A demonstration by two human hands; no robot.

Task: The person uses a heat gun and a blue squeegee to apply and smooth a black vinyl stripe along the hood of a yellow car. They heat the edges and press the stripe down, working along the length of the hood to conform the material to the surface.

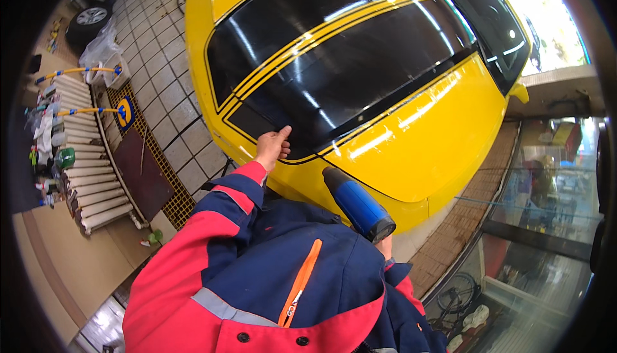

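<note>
A yellow car's hood (pixel 418 134) stretches out before me, with wide black film panels (pixel 360 63) and thin stripes on it. My left hand (pixel 273 148) is closed in a pinch at the near end of the black film, beside a duller grey-black patch. What lies between thumb and finger is mostly hidden. In my right hand (pixel 385 246) is a blue and black heat gun (pixel 357 205). Its nozzle faces the hood's near edge, and its handle is largely out of sight behind the body.
Left of the car, a white radiator (pixel 96 160) has bottles and cloths behind it. Two blue-and-yellow curved tools (pixel 125 114) lean there near a plastic tub (pixel 119 70). A yellow grate (pixel 177 208) edges the tiled floor. Glass panes (pixel 546 224) stand at right.
</note>
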